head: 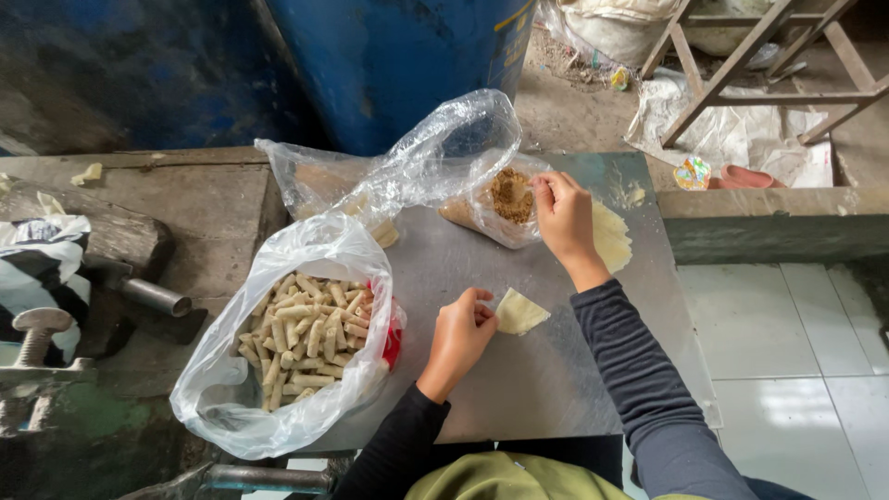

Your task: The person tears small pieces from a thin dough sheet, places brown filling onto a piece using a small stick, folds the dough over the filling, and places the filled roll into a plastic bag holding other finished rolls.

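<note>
Pinching the pale triangular dough wrapper [520, 312] flat, left hand [460, 335] should steady it while right hand [562, 218] pinches brown crumbly filling [510, 194] sparingly.

- Blue drum [407, 56], large, standing behind the work surface.
- Wooden frame [759, 65] of slanted bars, upper right.
- White sacking [741, 130], crumpled, on the ground beneath that frame.
- Metal vise [42, 347] with a screw handle, far left.
- Striped black-and-white cloth [37, 268], just above the vise.
- White floor tiles [796, 333], lower right.
- Reddish dish [745, 176] near the sacking.
</note>
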The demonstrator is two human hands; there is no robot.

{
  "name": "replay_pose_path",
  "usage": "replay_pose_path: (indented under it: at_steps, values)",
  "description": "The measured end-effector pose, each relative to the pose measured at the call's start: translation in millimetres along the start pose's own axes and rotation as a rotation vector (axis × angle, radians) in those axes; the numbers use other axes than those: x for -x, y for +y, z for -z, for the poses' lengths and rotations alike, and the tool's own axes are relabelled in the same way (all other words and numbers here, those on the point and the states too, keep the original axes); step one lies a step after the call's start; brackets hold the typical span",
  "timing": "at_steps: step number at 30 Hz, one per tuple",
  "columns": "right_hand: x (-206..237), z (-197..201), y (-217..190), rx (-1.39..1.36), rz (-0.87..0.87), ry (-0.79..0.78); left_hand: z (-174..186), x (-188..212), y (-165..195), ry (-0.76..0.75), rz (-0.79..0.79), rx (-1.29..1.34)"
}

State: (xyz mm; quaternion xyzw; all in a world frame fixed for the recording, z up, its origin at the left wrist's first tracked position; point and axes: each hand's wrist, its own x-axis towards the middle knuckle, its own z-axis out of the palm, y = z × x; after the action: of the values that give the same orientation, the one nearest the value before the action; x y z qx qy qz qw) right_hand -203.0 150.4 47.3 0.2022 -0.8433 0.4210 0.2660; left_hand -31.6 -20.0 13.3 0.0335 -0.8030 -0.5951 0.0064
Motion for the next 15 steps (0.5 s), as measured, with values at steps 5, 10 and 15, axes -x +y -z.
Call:
replay_pose_path:
  at_steps: [5,10,15]
  values:
    - [7,-9,17,-0.13,-0.219,0.017,0,-2,2,0.012,0.039,-0.025]
    - [13,-11,35,-0.329,-0.406,0.085,2,-3,2,0.01,0.019,-0.01]
    - [21,12,49,-0.803,-0.62,0.136,2,-5,-1,0.002,0.049,0.026]
